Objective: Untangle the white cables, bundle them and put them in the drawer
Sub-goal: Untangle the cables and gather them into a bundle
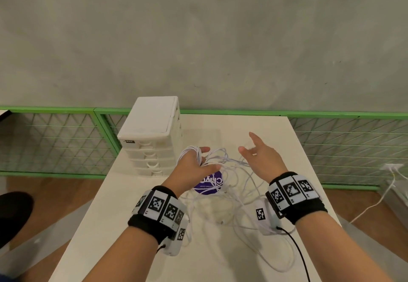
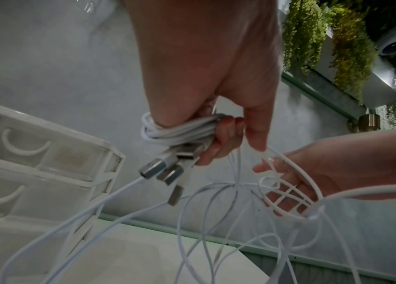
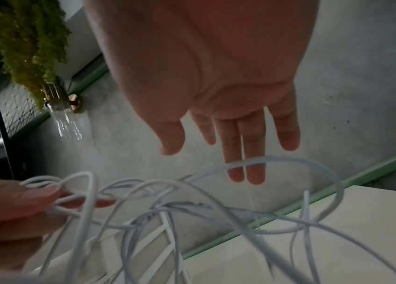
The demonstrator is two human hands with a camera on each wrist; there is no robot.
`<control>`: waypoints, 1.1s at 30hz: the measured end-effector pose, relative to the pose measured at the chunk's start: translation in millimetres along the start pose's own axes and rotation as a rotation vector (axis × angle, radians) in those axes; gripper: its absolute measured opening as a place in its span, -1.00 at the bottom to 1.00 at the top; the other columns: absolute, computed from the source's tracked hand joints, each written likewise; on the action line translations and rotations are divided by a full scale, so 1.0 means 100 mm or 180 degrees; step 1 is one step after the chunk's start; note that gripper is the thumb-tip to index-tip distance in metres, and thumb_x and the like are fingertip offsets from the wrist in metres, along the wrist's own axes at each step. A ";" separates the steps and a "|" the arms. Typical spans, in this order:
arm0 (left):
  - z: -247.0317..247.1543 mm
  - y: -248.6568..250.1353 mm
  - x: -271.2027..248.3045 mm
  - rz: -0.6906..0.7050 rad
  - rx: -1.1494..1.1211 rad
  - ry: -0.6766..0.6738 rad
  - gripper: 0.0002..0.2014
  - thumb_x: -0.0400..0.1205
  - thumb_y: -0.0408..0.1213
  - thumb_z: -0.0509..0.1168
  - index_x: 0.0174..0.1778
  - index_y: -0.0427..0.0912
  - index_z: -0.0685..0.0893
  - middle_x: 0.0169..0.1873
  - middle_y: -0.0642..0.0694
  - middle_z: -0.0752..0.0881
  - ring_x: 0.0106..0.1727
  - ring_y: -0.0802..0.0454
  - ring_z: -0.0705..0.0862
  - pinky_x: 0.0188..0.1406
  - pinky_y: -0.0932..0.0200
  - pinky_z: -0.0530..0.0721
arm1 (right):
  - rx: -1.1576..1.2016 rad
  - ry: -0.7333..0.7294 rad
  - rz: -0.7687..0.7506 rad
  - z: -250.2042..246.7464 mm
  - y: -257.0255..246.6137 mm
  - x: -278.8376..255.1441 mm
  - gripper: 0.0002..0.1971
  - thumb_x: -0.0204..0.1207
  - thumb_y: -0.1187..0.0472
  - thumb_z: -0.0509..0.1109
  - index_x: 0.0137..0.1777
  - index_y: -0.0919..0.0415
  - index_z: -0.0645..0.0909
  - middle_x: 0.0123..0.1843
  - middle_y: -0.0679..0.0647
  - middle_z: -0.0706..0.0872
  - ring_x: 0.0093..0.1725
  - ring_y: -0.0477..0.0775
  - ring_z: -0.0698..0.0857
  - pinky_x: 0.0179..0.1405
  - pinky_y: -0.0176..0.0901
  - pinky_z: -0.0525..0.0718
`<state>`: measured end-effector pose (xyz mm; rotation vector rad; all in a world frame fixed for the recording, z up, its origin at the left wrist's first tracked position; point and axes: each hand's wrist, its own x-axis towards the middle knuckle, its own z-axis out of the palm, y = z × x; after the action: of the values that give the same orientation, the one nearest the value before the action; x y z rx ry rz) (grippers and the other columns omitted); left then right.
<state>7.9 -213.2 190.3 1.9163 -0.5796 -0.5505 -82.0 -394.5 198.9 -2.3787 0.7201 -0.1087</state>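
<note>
White cables (image 1: 223, 184) sprawl tangled across the table (image 1: 136, 198) — several loops wound round my left hand (image 1: 194, 162), its fingers clamped on them. My right hand (image 1: 260, 158) hovers right of it, fingers spread apart, near the drawer unit (image 1: 152, 131).

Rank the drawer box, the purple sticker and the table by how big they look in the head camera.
1. table
2. drawer box
3. purple sticker, partly hidden by the left hand and cables

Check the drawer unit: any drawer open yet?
All shut: every visible front of the drawer unit sits flush in the head view; the lowest is partly hidden.
</note>
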 end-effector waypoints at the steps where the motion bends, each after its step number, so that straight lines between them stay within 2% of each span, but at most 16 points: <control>1: -0.01 0.02 -0.02 0.0021 -0.0012 0.0041 -0.52 0.48 -0.22 0.52 0.28 -0.18 0.54 0.11 -0.07 0.74 0.07 0.07 0.77 0.20 0.01 0.70 | -0.0127 0.0086 -0.0001 0.00 0.00 -0.01 -0.40 0.60 -0.19 0.14 0.60 -0.03 0.20 0.39 0.14 0.55 0.36 0.17 0.54 0.30 -0.01 0.47; 2: -0.02 0.05 -0.03 0.0035 0.0002 0.0077 -0.53 0.51 -0.23 0.49 0.30 -0.20 0.54 0.07 -0.07 0.75 0.05 0.04 0.78 0.19 -0.03 0.70 | -0.0102 0.0351 -0.0117 0.00 -0.01 -0.03 -0.46 0.57 -0.21 0.19 0.52 -0.05 0.35 0.31 0.12 0.56 0.28 0.14 0.58 0.28 0.00 0.51; 4: -0.03 0.08 -0.04 0.0075 0.0029 0.0127 -0.57 0.54 -0.22 0.46 0.30 -0.18 0.54 -0.02 -0.14 0.80 -0.01 0.00 0.80 0.16 -0.08 0.71 | 0.0382 0.0990 -0.0644 0.01 -0.08 -0.11 -0.68 0.51 -0.15 0.33 0.16 -0.05 0.65 0.04 -0.02 0.57 0.02 -0.09 0.61 0.08 -0.12 0.55; 5: -0.03 0.11 -0.05 0.0119 0.0022 0.0133 -0.59 0.55 -0.22 0.45 0.29 -0.17 0.54 -0.05 -0.17 0.81 -0.03 -0.01 0.81 0.14 -0.09 0.71 | 0.0632 0.1065 -0.0932 0.02 -0.13 -0.14 -0.80 0.48 -0.09 0.40 -0.03 -0.03 0.70 -0.12 -0.08 0.55 -0.15 -0.21 0.57 -0.07 -0.22 0.52; 7: -0.03 0.16 -0.06 0.0213 -0.0025 0.0192 -0.59 0.55 -0.24 0.44 0.30 -0.19 0.54 -0.10 -0.19 0.82 -0.09 0.03 0.81 0.05 0.01 0.74 | 0.0828 0.0576 -0.1300 0.08 -0.22 -0.22 -0.85 0.42 -0.06 0.48 -0.19 -0.01 0.67 -0.33 -0.09 0.54 -0.37 -0.19 0.47 -0.32 -0.29 0.46; 10: -0.03 0.25 -0.07 0.0385 -0.0189 0.0352 -0.66 0.55 -0.32 0.42 0.23 -0.18 0.58 -0.33 -0.07 0.73 -0.46 0.35 0.66 -0.42 0.47 0.55 | 0.0385 0.0022 -0.1299 0.25 -0.22 -0.24 -0.89 0.42 0.04 0.48 -0.13 -0.04 0.61 -0.37 -0.14 0.59 -0.37 -0.18 0.52 -0.35 -0.29 0.45; 12: -0.03 0.31 -0.09 0.0481 -0.0228 0.0419 -0.73 0.56 -0.34 0.41 0.18 -0.16 0.61 -0.53 0.01 0.56 -0.66 0.33 0.49 -0.57 0.52 0.37 | 0.0187 0.0098 -0.1227 0.35 -0.13 -0.22 -0.93 0.47 0.17 0.40 -0.09 -0.01 0.60 -0.27 -0.12 0.67 -0.24 -0.05 0.62 -0.22 -0.16 0.53; 14: -0.04 0.32 -0.10 0.0535 -0.0246 0.0410 -0.74 0.55 -0.37 0.41 0.15 -0.17 0.62 -0.64 0.08 0.43 -0.70 0.27 0.37 -0.61 0.47 0.32 | 0.0077 0.0111 -0.1073 0.39 -0.05 -0.19 -0.86 0.48 0.18 0.38 0.03 0.03 0.62 -0.09 -0.02 0.74 -0.06 0.07 0.67 -0.05 -0.05 0.60; 17: -0.10 0.32 -0.09 0.0512 -0.0157 0.0484 -0.72 0.53 -0.46 0.38 0.14 -0.17 0.63 -0.70 0.14 0.37 -0.71 0.23 0.30 -0.64 0.43 0.31 | -0.0045 0.0140 -0.1035 0.39 0.08 -0.11 -0.60 0.43 0.13 0.47 0.27 -0.01 0.56 0.22 0.00 0.67 0.22 0.06 0.60 0.23 -0.12 0.51; 20: -0.23 0.31 -0.05 0.0518 0.0006 0.0721 -0.74 0.50 -0.46 0.38 0.08 -0.14 0.65 -0.61 0.03 0.40 -0.70 0.22 0.29 -0.65 0.42 0.32 | -0.0278 0.0151 -0.1156 0.37 0.27 -0.06 -0.32 0.38 0.10 0.53 0.49 -0.01 0.37 0.43 0.07 0.51 0.42 0.12 0.45 0.42 -0.12 0.35; 23: -0.34 0.25 0.00 0.0402 0.0304 0.0872 -0.78 0.49 -0.39 0.39 0.03 -0.11 0.67 -0.56 -0.01 0.46 -0.65 0.21 0.37 -0.56 0.32 0.38 | 0.0111 -0.0130 -0.0732 0.35 0.45 -0.07 -0.11 0.36 0.02 0.56 0.61 -0.07 0.11 0.52 0.02 0.40 0.51 0.05 0.36 0.46 -0.10 0.33; 26: -0.35 0.17 0.00 0.0325 0.0853 0.0936 -0.96 0.48 -0.29 0.40 -0.19 -0.10 0.69 -0.52 -0.01 0.60 -0.48 0.09 0.55 -0.41 0.23 0.46 | 0.0691 -0.0439 -0.0322 0.34 0.51 -0.11 0.01 0.19 -0.01 0.66 0.59 -0.15 0.14 0.35 -0.08 0.51 0.39 -0.05 0.48 0.32 -0.17 0.44; 27: -0.33 0.14 0.01 0.0271 0.1075 0.0933 -0.89 0.49 -0.26 0.39 -0.34 -0.08 0.65 -0.47 -0.06 0.66 -0.40 0.01 0.61 -0.37 0.21 0.51 | 0.0874 -0.0519 -0.0295 0.32 0.50 -0.11 -0.02 0.16 -0.02 0.67 0.55 -0.15 0.22 0.28 -0.07 0.57 0.28 -0.05 0.57 0.24 -0.20 0.48; 29: -0.27 0.06 0.01 0.0163 0.1467 0.0896 -0.64 0.51 -0.20 0.39 -0.59 -0.05 0.46 -0.51 -0.10 0.61 -0.38 -0.07 0.58 -0.38 0.19 0.48 | 0.1245 -0.0486 -0.0332 0.26 0.46 -0.12 -0.21 0.12 -0.11 0.64 0.39 -0.17 0.43 0.09 -0.03 0.68 0.00 -0.03 0.68 0.07 -0.19 0.57; 31: -0.21 0.03 0.01 0.0072 0.1649 0.0842 -0.55 0.52 -0.19 0.37 -0.64 -0.06 0.33 -0.62 -0.01 0.45 -0.43 -0.04 0.48 -0.41 0.20 0.39 | 0.1426 -0.0224 -0.0443 0.16 0.38 -0.11 -0.47 0.15 -0.22 0.55 0.15 -0.15 0.61 -0.10 0.01 0.75 -0.16 0.00 0.72 -0.03 -0.15 0.63; 33: -0.16 0.01 0.01 -0.0002 0.1709 0.0802 -0.55 0.52 -0.21 0.34 -0.64 -0.08 0.29 -0.67 0.02 0.34 -0.49 -0.03 0.39 -0.47 0.21 0.34 | 0.1186 -0.0293 -0.0487 0.03 0.27 -0.11 -0.66 0.27 -0.20 0.53 -0.05 -0.05 0.69 -0.23 0.04 0.77 -0.27 -0.02 0.74 -0.18 -0.20 0.61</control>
<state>18.1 -202.4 197.1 2.4443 -0.6016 -0.1490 -103.3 -403.7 181.3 -2.0624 0.4301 -0.1801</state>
